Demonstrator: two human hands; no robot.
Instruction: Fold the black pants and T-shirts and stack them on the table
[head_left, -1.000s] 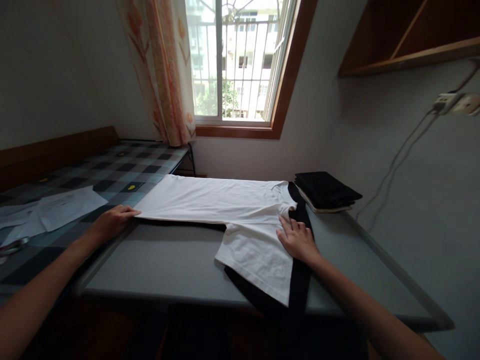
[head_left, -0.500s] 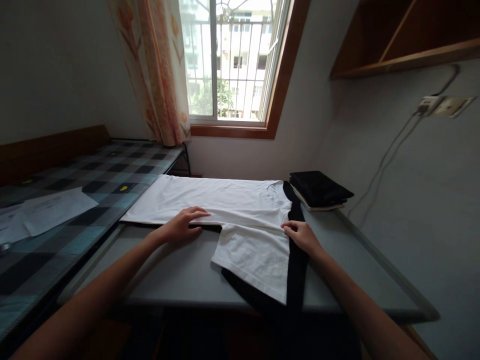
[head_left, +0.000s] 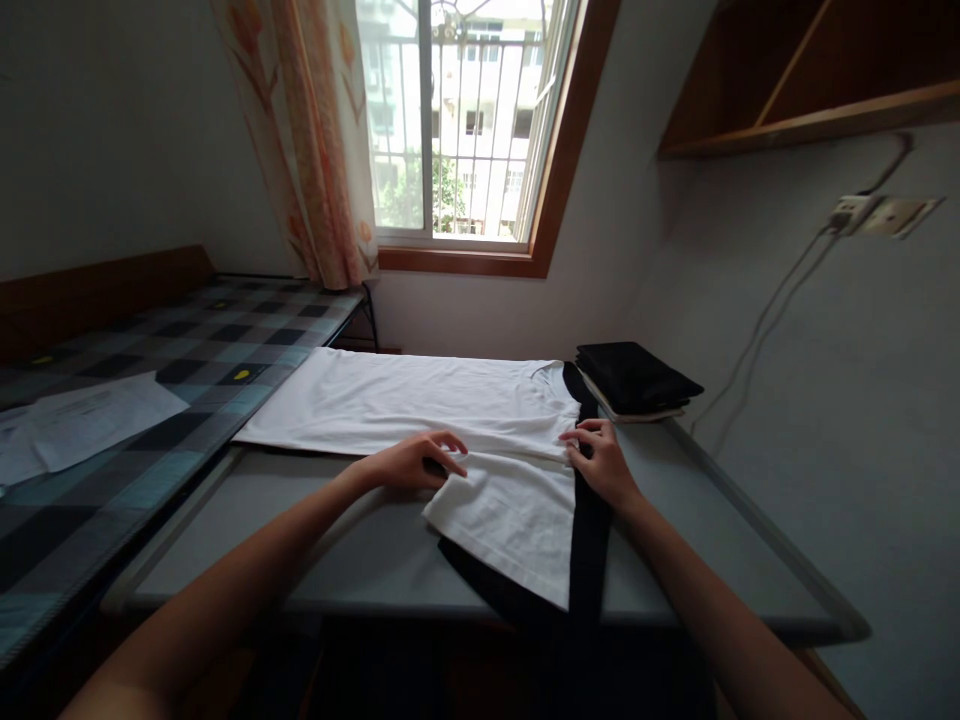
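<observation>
A white T-shirt [head_left: 420,395] lies on the table with its hem to the left and its collar to the right. One sleeve [head_left: 510,520] spreads toward the table's front edge. Black fabric [head_left: 592,520] shows from beneath along the shoulder and sleeve. My left hand [head_left: 416,462] rests at the underarm, its bent fingers apart and touching the cloth where sleeve meets body. At the shoulder near the collar, my right hand [head_left: 600,462] touches the shirt with its fingers slightly apart; its thumb is partly hidden.
A stack of folded black cloth [head_left: 637,375] sits at the table's back right corner. To the left, a bed with a checked cover [head_left: 210,365] adjoins the table and bears papers [head_left: 97,425]. Cables [head_left: 772,310] hang down the right wall from a socket.
My left hand has slid right, from the shirt's side edge to the underarm. The right hand's fingers have loosened and shifted slightly up at the shoulder. The shirt lies almost as before.
</observation>
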